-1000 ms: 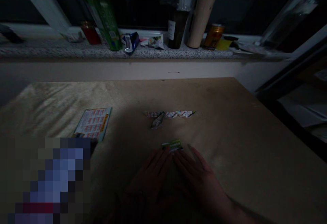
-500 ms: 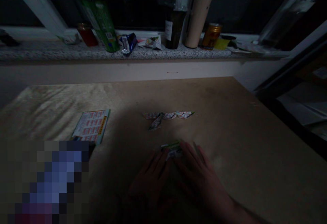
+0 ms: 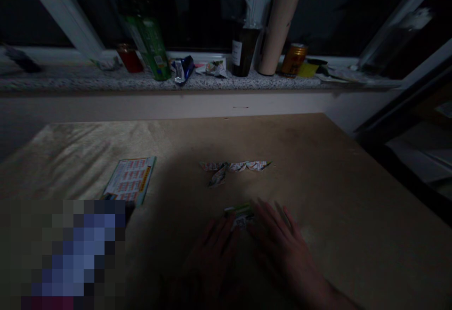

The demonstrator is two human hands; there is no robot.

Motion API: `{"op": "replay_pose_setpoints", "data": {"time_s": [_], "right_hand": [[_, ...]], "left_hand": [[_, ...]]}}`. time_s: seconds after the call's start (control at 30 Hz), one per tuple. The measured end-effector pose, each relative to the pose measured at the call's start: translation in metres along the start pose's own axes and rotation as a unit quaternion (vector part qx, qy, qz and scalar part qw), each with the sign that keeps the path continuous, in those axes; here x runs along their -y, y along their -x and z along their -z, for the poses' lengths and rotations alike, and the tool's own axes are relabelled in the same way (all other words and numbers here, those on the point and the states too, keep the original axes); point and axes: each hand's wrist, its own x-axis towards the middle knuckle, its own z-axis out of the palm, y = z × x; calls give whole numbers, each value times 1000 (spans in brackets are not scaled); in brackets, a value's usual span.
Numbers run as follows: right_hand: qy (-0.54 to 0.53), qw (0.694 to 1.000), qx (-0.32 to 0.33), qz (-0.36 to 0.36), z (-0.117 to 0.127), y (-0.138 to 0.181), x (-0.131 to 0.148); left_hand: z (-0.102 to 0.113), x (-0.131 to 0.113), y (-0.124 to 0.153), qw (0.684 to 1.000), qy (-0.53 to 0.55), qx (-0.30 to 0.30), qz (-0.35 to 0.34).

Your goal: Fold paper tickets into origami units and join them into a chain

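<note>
A small printed piece of paper (image 3: 241,217) with a green edge lies on the tabletop between my hands. My left hand (image 3: 214,244) rests low over its left side, fingers stretched out. At its right edge, my right hand (image 3: 280,234) lies flat with the fingers spread. Both hands are dim in shadow, and the near part of the paper is hard to make out. Just beyond it lie several folded paper pieces (image 3: 236,167) with red and dark print, set in a row with one slanting toward me.
A printed card or booklet (image 3: 130,178) lies at left, beside a pixelated patch. On the granite windowsill (image 3: 208,81) stand a green bottle (image 3: 155,51), a red jar (image 3: 130,58), crumpled wrappers (image 3: 183,69), a dark cup with a straw (image 3: 243,51), a tall tube (image 3: 280,22) and an orange can (image 3: 294,60).
My right hand has shifted slightly right, with its fingers spread wider, and more of the paper shows. The whole view has moved a little, with everything appearing lower.
</note>
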Motion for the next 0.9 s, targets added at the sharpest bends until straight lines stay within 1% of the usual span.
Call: {"op": "replay_pose_setpoints", "data": {"time_s": [0.1, 0.2, 0.27, 0.37, 0.43, 0.5, 0.6, 0.67, 0.73, 0.83, 0.9], "right_hand": [[20, 999, -25, -15, 1, 0, -1], [37, 999, -32, 6, 1, -1, -1], [28, 999, -33, 14, 1, -2, 0], [-14, 999, -29, 26, 0, -2, 1], [-55, 997, -5, 52, 0, -2, 1], [-93, 993, 35, 68, 0, -3, 0], [-126, 988, 69, 60, 3, -5, 0], [-136, 987, 59, 62, 6, -6, 2], [-140, 988, 36, 59, 9, -9, 4], [-137, 989, 4, 55, 11, -18, 5], [-136, 988, 9, 73, 10, -27, 3]], "left_hand": [[-4, 0, 2, 1000, 19, -10, 11], [-10, 1, 4, 999, 42, 5, 15], [-12, 2, 5, 999, 51, 12, 14], [-13, 3, 4, 998, 55, 16, 8], [-11, 4, 3, 999, 50, 20, 4], [-8, 4, 2, 999, 40, 32, 7], [-6, 4, 3, 998, 21, 49, 25], [-7, 5, 5, 998, 4, 45, 46], [-9, 5, 8, 999, -6, 10, 35], [-8, 4, 9, 998, 0, 37, 58], [-6, 2, 8, 997, 5, 48, 64]]}}
